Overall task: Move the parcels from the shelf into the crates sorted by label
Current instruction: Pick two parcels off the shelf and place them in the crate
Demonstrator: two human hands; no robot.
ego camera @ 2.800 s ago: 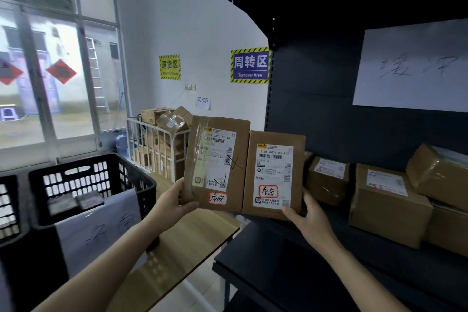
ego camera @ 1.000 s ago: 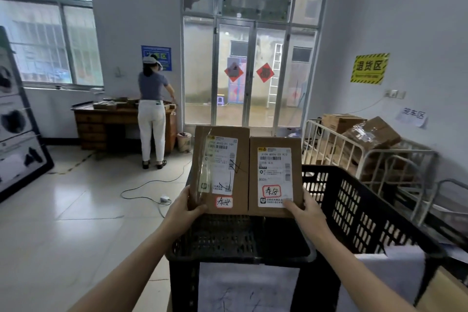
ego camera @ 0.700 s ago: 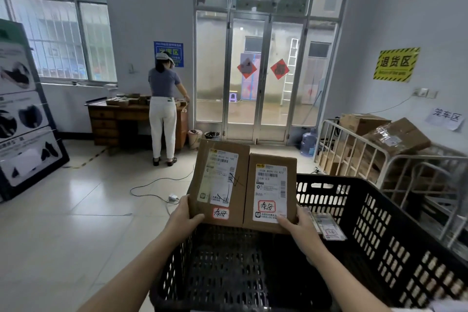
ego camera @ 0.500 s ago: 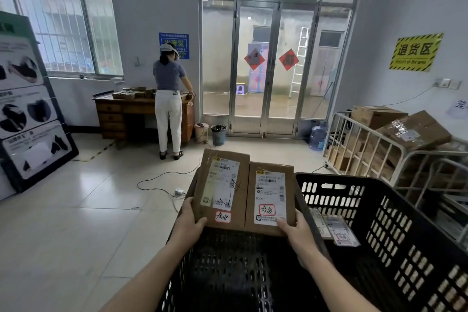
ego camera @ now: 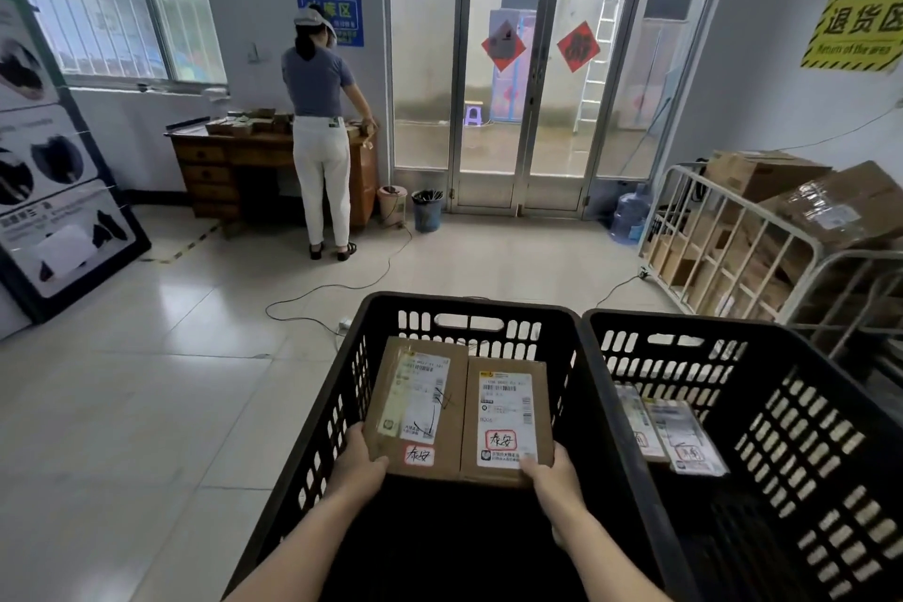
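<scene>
Two brown cardboard parcels sit side by side inside the left black crate (ego camera: 469, 308), labels up. My left hand (ego camera: 359, 462) grips the near corner of the left parcel (ego camera: 415, 406). The right parcel (ego camera: 505, 420) is held at its near corner by my right hand (ego camera: 549, 472). Both carry white shipping labels and a red-framed handwritten sticker. I cannot tell if they rest on the crate's floor. The right black crate (ego camera: 791, 357) holds two flat packets (ego camera: 669, 430) with similar stickers.
A metal cage cart (ego camera: 723, 230) full of cardboard boxes stands at the right. A person (ego camera: 320, 112) stands with their back to me at a wooden desk (ego camera: 229, 171) by the glass doors. Cables (ego camera: 342, 284) lie on the tiled floor beyond the crates.
I have turned from the shelf to the crates. Both parcels have gone down from chest height, over the rim, into the left crate, still in my hands.
</scene>
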